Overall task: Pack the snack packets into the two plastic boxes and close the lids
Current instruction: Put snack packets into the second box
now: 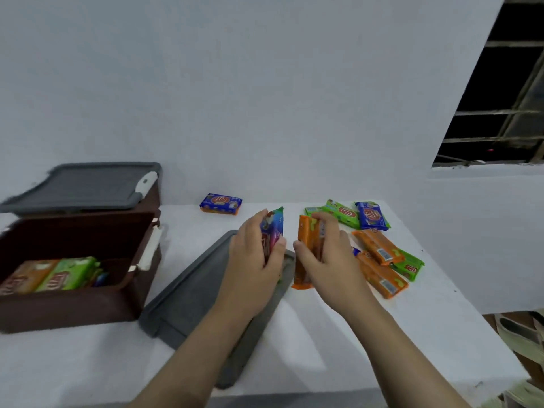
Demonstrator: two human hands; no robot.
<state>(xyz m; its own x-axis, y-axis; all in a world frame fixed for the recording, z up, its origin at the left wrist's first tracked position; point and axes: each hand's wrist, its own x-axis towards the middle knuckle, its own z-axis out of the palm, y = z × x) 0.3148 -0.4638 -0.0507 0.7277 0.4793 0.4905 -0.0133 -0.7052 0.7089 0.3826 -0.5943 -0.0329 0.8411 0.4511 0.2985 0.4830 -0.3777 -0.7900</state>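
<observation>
At the centre of the frame the left hand (256, 254) gripped a blue and pink snack packet (272, 231) stood on end, fingers curled round its far face and thumb on the near side. Just to its right, the right hand (326, 254) held an upright orange packet (306, 248), fingers wrapped over its top and thumb pressed against its left side, the packet's lower end resting on the white tabletop (323, 334). Beneath the left hand and forearm lay a grey lid (188, 301), flat on the tabletop and angled toward the lower middle of the frame. To the right of the hands sat a loose cluster of packets: two orange ones (379, 260) side by side, a green one (410, 266) at the right edge, and further up a green packet (343, 213) beside a blue one (371, 216). A lone blue packet (221, 204) lay against the wall in the upper middle. At the left edge stood an open brown box (73, 304) holding an orange and a green packet (69, 273) low inside it. Behind it, in the upper left, a second brown box (150, 198) carried a grey lid (82, 187) sitting askew on top. A dark barred window (506, 98) filled the upper right.
</observation>
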